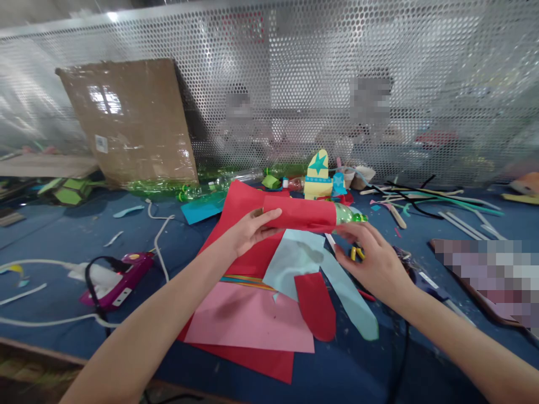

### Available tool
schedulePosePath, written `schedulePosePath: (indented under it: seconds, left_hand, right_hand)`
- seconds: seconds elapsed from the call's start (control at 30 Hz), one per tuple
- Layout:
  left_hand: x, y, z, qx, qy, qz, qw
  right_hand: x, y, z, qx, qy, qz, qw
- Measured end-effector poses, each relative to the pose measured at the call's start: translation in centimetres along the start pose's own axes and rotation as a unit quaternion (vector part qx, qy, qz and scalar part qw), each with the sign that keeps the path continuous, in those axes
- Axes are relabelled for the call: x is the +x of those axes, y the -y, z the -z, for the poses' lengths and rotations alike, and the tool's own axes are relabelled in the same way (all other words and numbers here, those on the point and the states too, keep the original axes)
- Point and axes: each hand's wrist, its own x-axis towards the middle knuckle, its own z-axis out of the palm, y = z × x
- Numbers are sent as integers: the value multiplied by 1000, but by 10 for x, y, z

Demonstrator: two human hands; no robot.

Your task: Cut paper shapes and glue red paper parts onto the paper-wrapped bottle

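Observation:
A green plastic bottle (344, 214) wrapped in a sheet of red paper (305, 213) lies sideways in the air above the table. My left hand (255, 227) grips its left end, thumb on top and fingers beneath. By the bottle's neck, my right hand (370, 252) has its thumb apart from its bent fingers. Those fingertips are at the lower side of the bottle; whether they press on it I cannot tell. Below lie light blue paper (290, 264), a rounded red cutout (315, 308), a pale blue strip (353, 303) and pink paper (248, 320).
A purple power strip (118, 280) with cables sits left. A tablet-like device (484, 280) is at right. Yellow scissors handles (357, 253) show behind my right hand. Cardboard (130, 123) leans against a perforated metal screen (295, 84). A yellow paper rocket (319, 174) and sticks (421, 196) are farther back.

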Motion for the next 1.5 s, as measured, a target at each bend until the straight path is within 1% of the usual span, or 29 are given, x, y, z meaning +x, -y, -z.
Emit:
schedulePosePath:
  seconds: [0.07, 0.1, 0.17, 0.23, 0.3, 0.37, 0.47, 0.53, 0.6, 0.67, 0.73, 0.8, 0.9, 1.07, 1.17, 1.23, 1.3, 1.4, 1.5]
  left_hand:
    - [-2, 1, -3, 0, -2, 10, 1000]
    - [-3, 1, -5, -1, -3, 13, 1000]
    - [-5, 2, -9, -3, -6, 19, 1000]
    - [-7, 4, -13, -3, -6, 27, 1000]
    - [-9, 5, -16, -7, -7, 33, 999]
    - [-9, 5, -17, -10, -9, 36, 999]
    - [-9, 5, -18, -5, -10, 39, 999]
    - [-9, 5, -18, -2, -9, 41, 999]
    - [-10, 5, -19, -2, -8, 42, 999]
    - [-10, 4, -19, -4, -6, 42, 999]
    - [-11, 4, -19, -7, -9, 42, 999]
    - [-11, 4, -19, -4, -10, 44, 999]
    - [-10, 5, -16, 22, -1, 57, 998]
    - [-7, 9, -13, 58, 4, 80, 995]
    - [-6, 11, -12, 82, -14, 90, 993]
    - [-7, 11, -11, 114, -31, 90, 989]
    - [-7, 10, -12, 162, -40, 81, 983]
    - [-7, 8, -12, 221, -32, 44, 974]
    - [-5, 8, -11, 234, -28, 21, 972]
  right_hand:
    - [0, -1, -2, -58, -27, 55, 996]
    - [0, -1, -2, -77, -33, 71, 994]
    - [0, -1, -2, -97, -45, 76, 991]
    - [0, 0, -1, -85, -53, 44, 994]
    - [1, 3, 1, -49, -57, -13, 997]
    - [2, 4, 2, -19, -43, -55, 997]
    - [3, 5, 2, -2, -25, -64, 998]
    - [3, 4, 1, 10, -37, -80, 996]
    - [4, 2, 1, 1, -50, -98, 994]
    - [4, 1, 2, -26, -50, -85, 995]
    - [5, -1, 3, -36, -49, -48, 997]
    - [5, -1, 4, -16, -39, -11, 999]
    - [5, -1, 3, 5, -17, -1, 1000]
    - [3, -2, -1, 10, -3, -33, 999]
    - [3, -5, -5, 35, 6, -52, 998]
    - [3, -8, -7, 51, 18, -83, 995]
    - [4, -10, -7, 72, 34, -120, 990]
    - [5, -12, -7, 99, 58, -168, 979]
    - [8, -12, -6, 111, 72, -197, 972]
